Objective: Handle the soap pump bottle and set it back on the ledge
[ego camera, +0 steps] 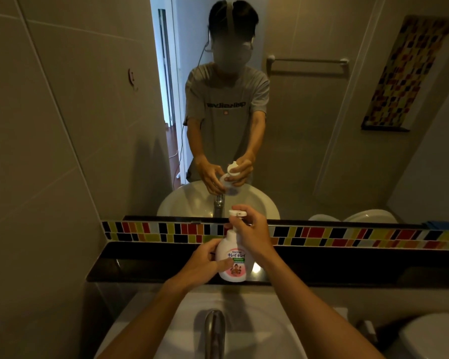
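A white soap pump bottle [233, 257] with a pink label stands upright at the front edge of the black ledge [151, 265]. My left hand [202, 265] wraps the bottle's left side, thumb across the label. My right hand [252, 233] grips the neck and pump head at the top, with the white nozzle sticking out to the left above my fingers. I cannot tell whether the bottle's base rests on the ledge or hovers just over it.
A white basin [171, 330] with a metal tap [213, 330] lies right below the ledge. A coloured tile strip [347, 238] and a mirror [309, 125] rise behind it. A toilet [433, 338] stands at the lower right. A tiled wall closes the left side.
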`<state>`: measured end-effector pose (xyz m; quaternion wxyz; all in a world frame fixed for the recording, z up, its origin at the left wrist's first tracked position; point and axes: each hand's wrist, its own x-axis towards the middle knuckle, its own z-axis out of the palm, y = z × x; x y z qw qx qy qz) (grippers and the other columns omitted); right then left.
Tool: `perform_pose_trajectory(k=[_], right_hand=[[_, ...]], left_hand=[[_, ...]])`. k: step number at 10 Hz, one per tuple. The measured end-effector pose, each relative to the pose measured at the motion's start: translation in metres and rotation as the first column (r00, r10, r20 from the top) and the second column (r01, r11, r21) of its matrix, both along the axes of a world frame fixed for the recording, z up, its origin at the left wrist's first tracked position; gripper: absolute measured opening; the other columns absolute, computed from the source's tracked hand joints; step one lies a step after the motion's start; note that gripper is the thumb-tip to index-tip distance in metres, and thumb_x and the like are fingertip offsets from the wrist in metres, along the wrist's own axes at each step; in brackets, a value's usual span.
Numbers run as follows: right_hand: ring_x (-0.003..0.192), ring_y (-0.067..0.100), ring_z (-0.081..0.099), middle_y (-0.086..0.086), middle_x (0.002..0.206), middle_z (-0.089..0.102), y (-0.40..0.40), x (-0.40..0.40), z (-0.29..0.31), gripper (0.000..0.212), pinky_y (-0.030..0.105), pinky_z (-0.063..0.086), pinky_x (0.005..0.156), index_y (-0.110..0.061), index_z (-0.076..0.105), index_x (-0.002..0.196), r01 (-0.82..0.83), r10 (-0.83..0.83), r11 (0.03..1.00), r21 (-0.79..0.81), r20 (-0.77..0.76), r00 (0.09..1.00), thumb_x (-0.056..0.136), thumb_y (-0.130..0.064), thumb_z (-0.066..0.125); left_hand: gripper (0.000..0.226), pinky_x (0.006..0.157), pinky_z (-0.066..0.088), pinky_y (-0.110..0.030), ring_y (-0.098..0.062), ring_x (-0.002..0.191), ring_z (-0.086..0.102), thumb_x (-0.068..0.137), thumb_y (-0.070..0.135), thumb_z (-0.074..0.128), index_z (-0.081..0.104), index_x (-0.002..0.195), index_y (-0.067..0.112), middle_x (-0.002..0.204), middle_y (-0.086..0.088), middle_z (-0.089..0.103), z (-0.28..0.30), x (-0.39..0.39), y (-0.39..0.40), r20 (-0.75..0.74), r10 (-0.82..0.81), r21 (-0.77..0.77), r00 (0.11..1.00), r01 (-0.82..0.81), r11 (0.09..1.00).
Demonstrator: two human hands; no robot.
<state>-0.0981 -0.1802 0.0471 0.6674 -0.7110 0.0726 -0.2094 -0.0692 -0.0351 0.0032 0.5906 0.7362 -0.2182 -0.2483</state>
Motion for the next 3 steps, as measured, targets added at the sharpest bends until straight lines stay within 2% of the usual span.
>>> perform_pose_trajectory(k=[1,2,3], right_hand=[[0.099,0.038,0.071,0.018,0.104,0.071,0.0,-0.001,0.0,0.018,0.052,0.061,0.086,-0.022,0.069,0.106,0.013,-0.013,1.0,0.0,-0.016,1.0,0.094,-0.009,0.065],[0.112,0.031,0.066,0.008,0.127,0.062,-0.004,-0.003,0.002,0.051,0.038,0.06,0.088,-0.019,0.053,0.137,-0.037,0.032,0.999,-0.039,-0.122,0.992,0.09,-0.013,0.071],[0.123,0.027,0.058,0.011,0.151,0.043,-0.01,-0.011,0.001,0.087,0.04,0.056,0.093,-0.02,0.026,0.156,0.058,-0.05,0.998,0.027,-0.234,0.971,0.085,-0.016,0.077]], left_hand=[[0.045,0.084,0.058,-0.029,-0.017,0.108,0.065,0.082,0.014,0.074,0.053,0.12,0.029,0.117,0.001,0.065,-0.001,0.002,-0.001,0.0,0.013,0.015,1.0,-0.013,1.0],[0.048,0.086,0.058,-0.032,-0.017,0.109,0.065,0.082,0.014,0.075,0.053,0.122,0.027,0.119,0.001,0.064,-0.006,0.006,0.002,-0.016,0.011,0.03,1.0,-0.01,0.999],[0.047,0.083,0.059,-0.029,-0.017,0.108,0.065,0.081,0.013,0.076,0.053,0.12,0.028,0.119,0.0,0.065,-0.011,0.016,0.009,0.006,0.044,0.039,0.999,-0.045,0.998]])
